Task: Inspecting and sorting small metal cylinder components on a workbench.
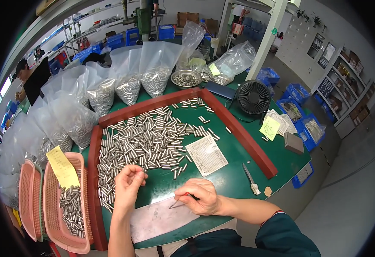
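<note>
Covering most of the view, a green work table is seen, bounded on three sides by a raised red frame. Behind the frame, clear plastic bags of metal pins are stacked in a row, and a small black fan is stood beside them. Within the frame, a wide heap of short steel pins is spread, most of them laid with their long axes running roughly left to right, and a printed white card is laid just right of the heap. A pink basket partly filled with pins is set at the left, a yellow note resting on it.

The left hand is raised at the near edge of the heap, its fingers curled and pinched together; a pin may be held in the fingertips, but this cannot be told for certain. The right hand is closed around a thin pointed tool, whose tip is aimed leftward and down toward a pale sheet. The heap lies ahead of and just beyond the left hand, which is by far the nearer of the two; the right hand is kept well apart from it, on bare green surface.
</note>
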Tool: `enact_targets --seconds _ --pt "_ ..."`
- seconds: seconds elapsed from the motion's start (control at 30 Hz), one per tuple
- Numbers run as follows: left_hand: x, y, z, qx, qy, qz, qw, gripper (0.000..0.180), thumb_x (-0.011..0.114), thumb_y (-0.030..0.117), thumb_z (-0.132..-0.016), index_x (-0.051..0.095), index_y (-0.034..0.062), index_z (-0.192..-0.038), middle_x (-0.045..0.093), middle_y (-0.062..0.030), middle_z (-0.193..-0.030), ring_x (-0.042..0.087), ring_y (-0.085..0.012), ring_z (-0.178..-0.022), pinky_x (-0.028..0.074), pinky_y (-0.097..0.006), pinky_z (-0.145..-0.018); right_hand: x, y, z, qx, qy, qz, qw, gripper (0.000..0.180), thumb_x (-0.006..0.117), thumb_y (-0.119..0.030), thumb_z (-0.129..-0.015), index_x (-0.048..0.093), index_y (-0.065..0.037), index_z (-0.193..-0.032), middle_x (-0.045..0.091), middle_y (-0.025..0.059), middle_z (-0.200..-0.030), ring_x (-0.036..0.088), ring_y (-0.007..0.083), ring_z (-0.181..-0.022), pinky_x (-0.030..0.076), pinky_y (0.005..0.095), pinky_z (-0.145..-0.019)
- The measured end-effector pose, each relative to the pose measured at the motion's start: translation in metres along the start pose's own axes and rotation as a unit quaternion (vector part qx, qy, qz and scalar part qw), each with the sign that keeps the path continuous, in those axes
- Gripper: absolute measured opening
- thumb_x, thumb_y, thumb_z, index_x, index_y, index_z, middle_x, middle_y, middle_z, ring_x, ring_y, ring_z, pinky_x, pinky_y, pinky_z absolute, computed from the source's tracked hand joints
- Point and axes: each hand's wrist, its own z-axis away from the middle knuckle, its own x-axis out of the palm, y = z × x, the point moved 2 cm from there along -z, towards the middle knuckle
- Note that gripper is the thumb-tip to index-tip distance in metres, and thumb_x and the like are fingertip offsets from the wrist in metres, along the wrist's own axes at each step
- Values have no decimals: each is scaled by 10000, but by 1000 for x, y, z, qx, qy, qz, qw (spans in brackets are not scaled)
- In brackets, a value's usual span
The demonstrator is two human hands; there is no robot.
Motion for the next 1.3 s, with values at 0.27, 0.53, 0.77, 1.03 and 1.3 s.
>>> enact_targets --seconds 0.27,0.53,0.77,1.03,1.3 --pt "18 -11 6 -139 -61 228 962 216 554 145 -859 537 -32 -983 570 -56 -791 508 -98 -659 432 -229 -645 -26 -1 -9 -152 63 70 984 168 517 -182 -878 479 -25 -923 625 139 -766 645 269 -684 516 331 -534" --pt "20 -12 6 -175 -60 221 958 161 556 134 -856 567 -3 -938 596 -47 -753 532 -82 -627 448 -217 -609 -20 -3 -7 -176 9 18 984 161 494 -150 -880 439 -1 -860 584 194 -907 636 340 -759 556 400 -608" --pt "23 -16 9 -149 -68 124 979 169 597 116 -828 550 -4 -937 590 -50 -747 538 -84 -634 447 -213 -594 -14 -9 -5 -171 -77 8 982 148 608 -85 -773 487 0 -773 581 193 -947 626 334 -832 556 395 -651" --pt "27 -15 10 -137 -72 86 984 128 603 99 -822 556 9 -899 593 -42 -744 530 -78 -628 438 -194 -592 -12 -11 -7 -178 -79 -2 981 165 637 -89 -736 498 -4 -759 575 189 -948 629 327 -820 560 386 -643" --pt "27 -15 10 -133 -85 89 983 126 609 93 -816 555 11 -896 589 -41 -752 527 -76 -632 436 -193 -593 -10 -10 -9 -164 -88 -1 982 186 654 -100 -722 506 -2 -777 575 182 -944 631 321 -815 561 371 -639"
